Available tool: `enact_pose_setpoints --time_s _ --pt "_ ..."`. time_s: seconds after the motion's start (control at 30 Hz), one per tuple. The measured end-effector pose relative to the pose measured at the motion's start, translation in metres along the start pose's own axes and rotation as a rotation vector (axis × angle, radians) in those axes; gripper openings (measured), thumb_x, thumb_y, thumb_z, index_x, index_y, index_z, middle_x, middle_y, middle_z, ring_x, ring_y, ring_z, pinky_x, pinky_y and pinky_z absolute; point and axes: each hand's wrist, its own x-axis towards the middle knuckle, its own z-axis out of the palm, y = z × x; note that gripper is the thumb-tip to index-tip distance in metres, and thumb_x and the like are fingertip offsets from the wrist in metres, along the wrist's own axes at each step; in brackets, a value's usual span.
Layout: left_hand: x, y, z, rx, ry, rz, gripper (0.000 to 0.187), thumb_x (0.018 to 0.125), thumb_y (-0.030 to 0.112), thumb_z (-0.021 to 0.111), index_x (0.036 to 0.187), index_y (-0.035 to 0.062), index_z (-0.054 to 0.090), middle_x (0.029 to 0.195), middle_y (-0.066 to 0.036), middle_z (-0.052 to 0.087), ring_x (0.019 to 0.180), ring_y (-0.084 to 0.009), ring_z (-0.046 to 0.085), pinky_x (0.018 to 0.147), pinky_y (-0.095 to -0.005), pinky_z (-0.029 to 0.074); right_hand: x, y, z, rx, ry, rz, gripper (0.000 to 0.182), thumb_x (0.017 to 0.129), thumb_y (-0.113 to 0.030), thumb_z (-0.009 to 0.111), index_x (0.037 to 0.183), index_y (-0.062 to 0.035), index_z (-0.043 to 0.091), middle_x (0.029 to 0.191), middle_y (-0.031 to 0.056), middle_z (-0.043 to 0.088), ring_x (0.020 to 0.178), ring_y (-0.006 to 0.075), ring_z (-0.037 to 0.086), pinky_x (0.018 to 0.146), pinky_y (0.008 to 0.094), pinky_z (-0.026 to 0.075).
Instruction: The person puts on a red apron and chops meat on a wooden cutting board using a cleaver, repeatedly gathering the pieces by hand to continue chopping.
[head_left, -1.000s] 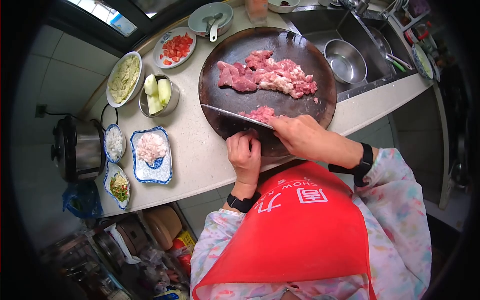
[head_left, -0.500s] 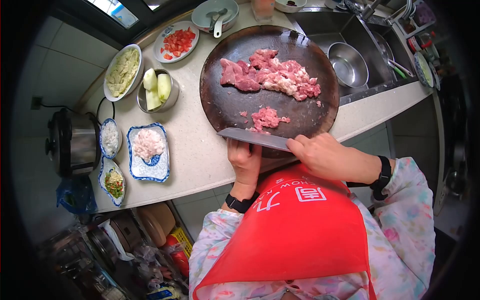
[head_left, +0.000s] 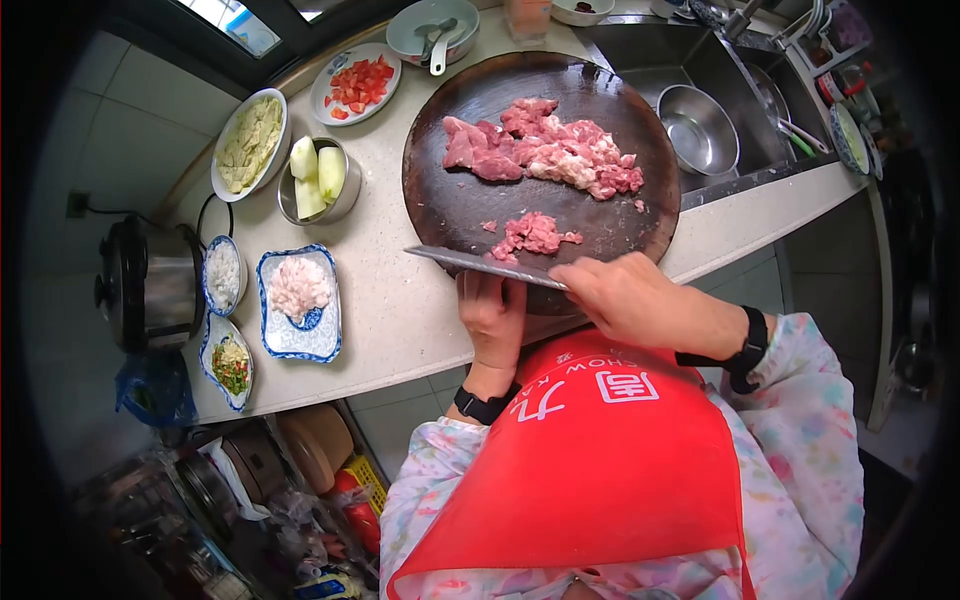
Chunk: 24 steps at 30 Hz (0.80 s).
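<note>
Though angled, knife (head_left: 482, 264) in right grip (head_left: 622, 296)

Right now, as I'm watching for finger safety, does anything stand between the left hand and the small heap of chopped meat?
Yes: the knife, held in the right hand, stretches across between the left hand and the small heap of chopped meat on the round board.

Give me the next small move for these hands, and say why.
Probably one short downward cut with the knife, left hand curled clear: the right hand holds the knife, and its blade runs close by the left hand, with the small heap of chopped meat just beyond it.
</note>
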Motion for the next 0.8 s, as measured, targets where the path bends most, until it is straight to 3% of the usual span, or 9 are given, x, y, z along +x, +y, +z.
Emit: enact_pose_setpoints --time_s 0.13,0.27,0.47,0.6,0.73,0.8 --pt "-0.002 -0.005 0.002 0.007 -0.011 0.034 0.027 0.070 0.002 0.074 0.095 0.0003 0.065 0.090 -0.019 0.060 0.084 -0.0416 0.057 0.078 -0.0477 0.048 -0.023 -0.006 -0.010 -0.109 -0.160 0.051 0.025 0.076 -0.004 0.059 0.099 0.0007 0.049 0.083 0.0187 0.059 0.068 0.0361 0.064 0.056 0.0457 0.050" --pt "-0.003 -0.005 0.002 -0.015 -0.019 -0.020 0.027 0.069 0.002 0.075 0.095 -0.0001 0.065 0.092 -0.019 0.061 0.085 -0.0414 0.058 0.079 -0.0476 0.049 -0.019 -0.006 -0.014 -0.148 -0.196 0.045 0.025 0.074 -0.002 0.059 0.097 0.0024 0.049 0.081 0.0180 0.060 0.069 0.0349 0.065 0.055 0.0453 0.050" --pt "-0.004 -0.006 0.001 -0.018 -0.053 -0.052 0.025 0.069 0.000 0.072 0.093 0.0008 0.065 0.092 -0.016 0.062 0.085 -0.0371 0.058 0.077 -0.0450 0.049 0.028 -0.001 -0.001 -0.150 -0.170 -0.022 0.017 0.077 -0.003 0.057 0.093 0.0023 0.053 0.080 0.0192 0.062 0.072 0.0352 0.066 0.059 0.0457 0.051" --pt "0.005 0.005 -0.003 -0.044 -0.008 -0.021 0.017 0.072 -0.008 0.063 0.084 0.0046 0.064 0.086 -0.009 0.063 0.081 -0.0272 0.058 0.074 -0.0379 0.047 0.022 0.019 0.003 0.022 0.010 0.075 0.012 0.085 -0.011 0.058 0.093 -0.0029 0.056 0.083 0.0182 0.065 0.076 0.0390 0.064 0.063 0.0482 0.051" --pt "-0.002 -0.003 -0.002 -0.036 0.005 -0.001 0.018 0.071 -0.007 0.066 0.085 0.0038 0.065 0.084 -0.009 0.062 0.078 -0.0283 0.058 0.071 -0.0386 0.048 0.003 0.013 0.005 0.098 0.090 0.054 0.013 0.084 -0.009 0.058 0.095 -0.0026 0.055 0.084 0.0184 0.063 0.074 0.0398 0.063 0.062 0.0493 0.049" --pt "0.002 0.000 -0.005 0.007 -0.025 0.000 0.019 0.070 -0.004 0.071 0.087 0.0021 0.067 0.082 -0.012 0.060 0.074 -0.0315 0.056 0.067 -0.0404 0.047 -0.008 0.001 -0.006 0.032 -0.044 0.040 0.017 0.081 -0.006 0.058 0.097 -0.0022 0.055 0.083 0.0172 0.061 0.071 0.0384 0.064 0.061 0.0479 0.050"
